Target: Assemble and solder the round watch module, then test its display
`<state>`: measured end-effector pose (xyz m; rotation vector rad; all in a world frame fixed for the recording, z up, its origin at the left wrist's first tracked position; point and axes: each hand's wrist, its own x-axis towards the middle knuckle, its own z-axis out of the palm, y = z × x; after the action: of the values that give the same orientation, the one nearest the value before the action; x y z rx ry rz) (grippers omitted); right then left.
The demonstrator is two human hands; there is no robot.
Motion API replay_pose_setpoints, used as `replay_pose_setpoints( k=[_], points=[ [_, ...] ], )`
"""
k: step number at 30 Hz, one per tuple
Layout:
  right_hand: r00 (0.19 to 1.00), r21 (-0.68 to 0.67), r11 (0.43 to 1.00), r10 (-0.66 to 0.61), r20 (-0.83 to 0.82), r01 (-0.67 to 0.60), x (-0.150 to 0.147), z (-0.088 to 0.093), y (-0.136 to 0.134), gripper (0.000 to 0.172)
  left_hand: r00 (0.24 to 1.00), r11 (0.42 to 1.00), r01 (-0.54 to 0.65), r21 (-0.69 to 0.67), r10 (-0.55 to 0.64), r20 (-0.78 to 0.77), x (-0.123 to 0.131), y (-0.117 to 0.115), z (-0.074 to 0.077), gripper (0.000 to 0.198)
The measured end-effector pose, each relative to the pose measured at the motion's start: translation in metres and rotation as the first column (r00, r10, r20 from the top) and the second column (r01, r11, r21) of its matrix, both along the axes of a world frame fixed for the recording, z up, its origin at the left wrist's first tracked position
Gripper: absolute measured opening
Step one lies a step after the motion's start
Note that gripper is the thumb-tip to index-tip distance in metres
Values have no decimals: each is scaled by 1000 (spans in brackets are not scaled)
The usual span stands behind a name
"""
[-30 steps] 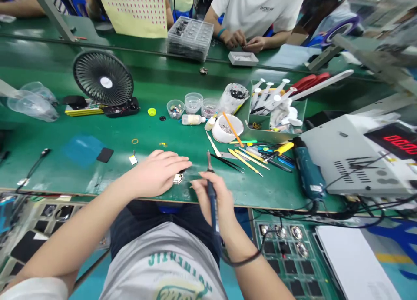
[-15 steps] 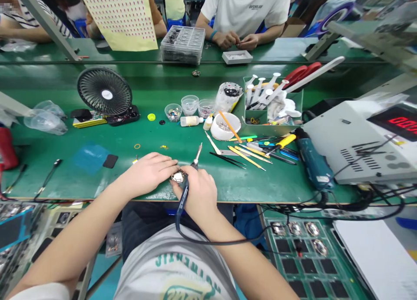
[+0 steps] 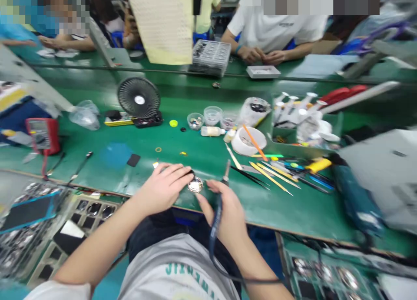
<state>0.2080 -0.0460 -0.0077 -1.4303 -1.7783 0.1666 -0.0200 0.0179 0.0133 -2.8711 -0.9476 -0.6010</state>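
My left hand (image 3: 167, 188) is closed around the left side of a small round shiny watch case (image 3: 195, 185) near the bench's front edge. Its fingertips rest against the case's upper left rim. Right of the case, my right hand (image 3: 228, 211) grips a soldering iron (image 3: 226, 176), its tip pointing up and away from me. The iron's dark cable runs down over my right wrist. My right thumb tip is close to the case's lower edge; I cannot tell whether it touches.
A fan (image 3: 139, 99), small cups (image 3: 213, 115) and a white bowl (image 3: 249, 141) stand farther back. Tweezers (image 3: 250, 177) and several tools lie right, before a grey machine (image 3: 387, 178). A red multimeter (image 3: 43, 135) is at left. A co-worker's hands (image 3: 263, 55) are opposite.
My view has swung left, so the bench appears farther right. My right hand, with the soldering iron, has drawn slightly away from the watch case. My left hand still holds the case.
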Motion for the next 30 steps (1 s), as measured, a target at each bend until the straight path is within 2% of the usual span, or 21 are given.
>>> replay_pose_setpoints(
  k=[4,8,11,14,16,19,21,23,25,27,30],
  points=[
    [997,21,999,-29,-65,31,19,-10,-2,31,954,976,-218,-23,218,208,-34,-14,-4,29],
    [991,-17,998,-63,-118,61,28,-20,-7,40,868,902,-431,15,410,281,-85,-20,-9,21],
    [984,-50,997,-64,-168,56,30,-19,-15,52,821,852,-522,32,493,287,-114,-27,-10,19],
    [980,-19,998,-66,-188,63,32,-14,-20,57,801,832,-554,30,523,293,-127,-32,-11,18],
    [982,6,994,-103,-159,105,34,-11,-21,56,808,844,-536,24,505,303,-127,-34,-13,17],
    [985,74,983,-166,-43,169,38,-4,-23,40,848,892,-452,15,424,318,-114,-35,-19,13],
    [989,132,981,-145,28,140,44,3,-24,26,878,930,-366,-10,349,327,-100,-34,-24,3],
    [994,170,981,-106,38,98,52,10,-25,18,900,959,-278,-52,279,336,-85,-33,-31,14],
    [995,184,978,-104,7,101,62,18,-24,21,921,967,-254,-7,244,303,-71,-31,-37,22],
    [991,184,974,-131,-9,130,73,23,-21,27,934,954,-281,104,248,257,-61,-29,-41,23],
    [969,203,950,-248,21,238,89,26,-9,30,936,931,-306,200,256,241,-55,-29,-44,22]
  ],
)
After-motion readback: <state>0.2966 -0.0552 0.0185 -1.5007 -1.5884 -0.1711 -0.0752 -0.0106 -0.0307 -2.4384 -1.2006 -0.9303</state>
